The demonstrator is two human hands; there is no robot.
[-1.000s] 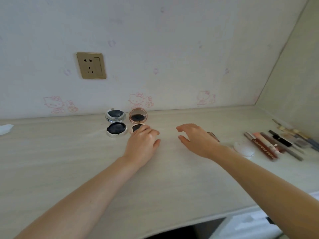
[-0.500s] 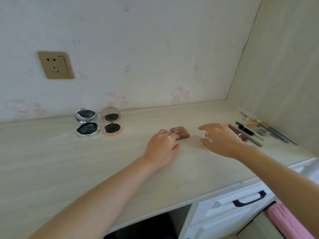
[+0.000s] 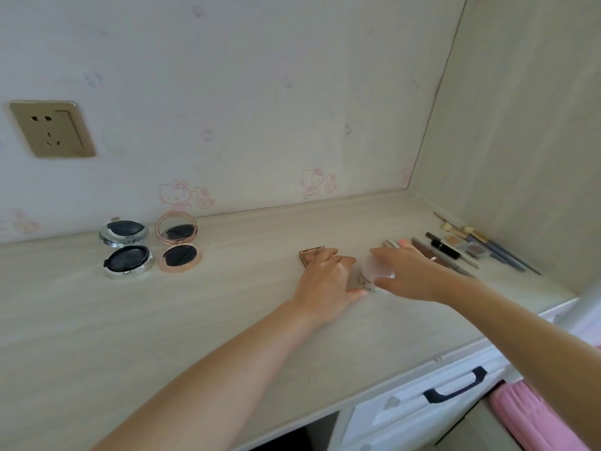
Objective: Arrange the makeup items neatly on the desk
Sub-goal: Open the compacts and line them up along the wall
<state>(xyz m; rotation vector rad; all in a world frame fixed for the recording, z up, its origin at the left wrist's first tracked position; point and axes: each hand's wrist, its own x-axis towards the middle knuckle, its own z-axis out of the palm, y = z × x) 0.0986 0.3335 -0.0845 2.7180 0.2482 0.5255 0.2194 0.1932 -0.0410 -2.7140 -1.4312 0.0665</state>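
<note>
Head view: right hand (image 3: 408, 275) is curling its grip around the white jar (image 3: 374, 275) mid-desk (image 3: 227, 320), left hand (image 3: 327, 281) lying flat over the brown palette (image 3: 311, 255); lifting clear, not sliding, is looking advisable.

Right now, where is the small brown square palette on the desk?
In the head view, the brown palette lies mid-desk, partly under the left hand's fingertips, just left of the white jar that the right hand holds.
</note>
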